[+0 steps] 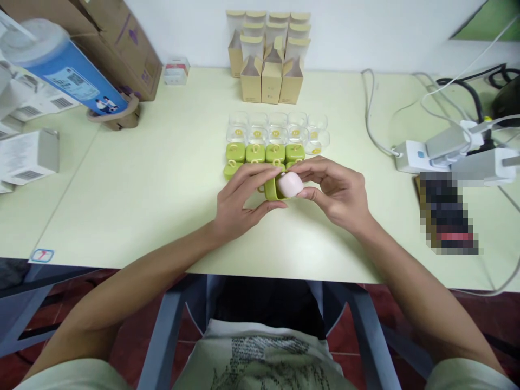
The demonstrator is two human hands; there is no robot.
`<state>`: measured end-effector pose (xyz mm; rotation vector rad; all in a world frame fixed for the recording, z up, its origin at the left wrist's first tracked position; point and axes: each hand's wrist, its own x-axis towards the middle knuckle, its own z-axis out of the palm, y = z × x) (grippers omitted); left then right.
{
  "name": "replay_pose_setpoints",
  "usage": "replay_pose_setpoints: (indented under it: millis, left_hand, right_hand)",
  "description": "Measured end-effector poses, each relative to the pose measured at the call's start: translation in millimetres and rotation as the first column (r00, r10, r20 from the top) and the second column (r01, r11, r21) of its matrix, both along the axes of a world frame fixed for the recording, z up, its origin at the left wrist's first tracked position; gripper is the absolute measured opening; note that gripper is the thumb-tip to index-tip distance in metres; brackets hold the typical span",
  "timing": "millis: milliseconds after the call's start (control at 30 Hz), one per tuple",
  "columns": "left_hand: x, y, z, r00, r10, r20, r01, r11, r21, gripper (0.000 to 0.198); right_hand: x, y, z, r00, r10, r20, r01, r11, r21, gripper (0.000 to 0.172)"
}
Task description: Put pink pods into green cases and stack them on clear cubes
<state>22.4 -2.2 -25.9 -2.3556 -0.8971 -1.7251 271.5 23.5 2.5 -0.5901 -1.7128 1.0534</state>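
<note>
Between my hands, over the table, is a green case cover (271,189) with a pale pink rounded case (291,184) partly inside its opening. My left hand (244,197) holds the green cover from the left, fingers above and thumb below. Thumb and fingers of my right hand (337,189) pinch the pink case from the right. Just behind them stand rows of similar green cases (255,153) with small yellow loops on top; my fingers hide part of the front row. Farther back are clear plastic boxes (277,127) with yellow marks.
Open brown cartons (271,78) stand against the wall. A blue cylindrical container (81,76) and white boxes (30,157) are at left, a small box (176,71) behind. Power strips (442,151) with cables and a blurred dark object (447,214) lie at right.
</note>
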Motion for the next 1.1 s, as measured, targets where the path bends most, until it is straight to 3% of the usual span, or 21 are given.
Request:
replay_pose_setpoints:
  millis: [167, 300, 500, 700, 767, 900, 1000, 1100]
  left_hand:
    - [-0.4, 2.5, -4.0, 1.000, 0.004, 0.022, -0.006, 0.995, 0.096, 0.061]
    - [-0.1, 0.7, -1.9, 0.998, -0.033, 0.058, 0.029, 0.996, 0.080, 0.063]
    - [2.5, -2.4, 0.4, 0.996, -0.053, 0.073, 0.047, 0.996, 0.079, 0.061]
    - [0.0, -1.3, 0.1, 0.995, -0.076, 0.059, 0.071, 0.993, 0.092, 0.068]
    - [0.6, -1.8, 0.5, 0.997, -0.049, 0.068, 0.043, 0.996, 0.078, 0.063]
    - [2.6, -5.1, 2.3, 0.988, 0.125, 0.086, -0.124, 0.992, -0.013, 0.059]
    - [0.9, -6.0, 4.3, 0.988, 0.154, -0.019, -0.156, 0.982, -0.109, 0.066]
    - [-2.7, -0.8, 4.5, 0.998, 0.013, -0.068, -0.019, 0.996, -0.091, 0.066]
  right_hand:
    - [-0.6, -2.4, 3.8, 1.000, 0.015, 0.017, -0.013, 0.994, -0.104, 0.045]
    - [2.9, -3.5, 8.8, 0.998, 0.065, -0.002, -0.065, 0.987, -0.148, 0.048]
    - [10.3, -3.2, 11.0, 0.992, 0.128, 0.012, -0.126, 0.986, -0.108, 0.033]
    - [0.2, -7.0, 3.7, 0.997, 0.081, -0.018, -0.082, 0.994, -0.067, 0.035]
    - [-5.9, -9.9, 0.7, 0.994, 0.094, -0.049, -0.099, 0.991, -0.095, 0.038]
    - [-14.1, -16.9, -3.8, 0.979, 0.204, -0.024, -0.205, 0.960, -0.191, 0.056]
    - [-13.8, -18.9, -6.0, 0.987, 0.159, 0.032, -0.154, 0.979, -0.135, 0.055]
    - [-10.3, -17.3, -6.2, 0.991, 0.051, 0.122, -0.053, 0.999, 0.010, 0.047]
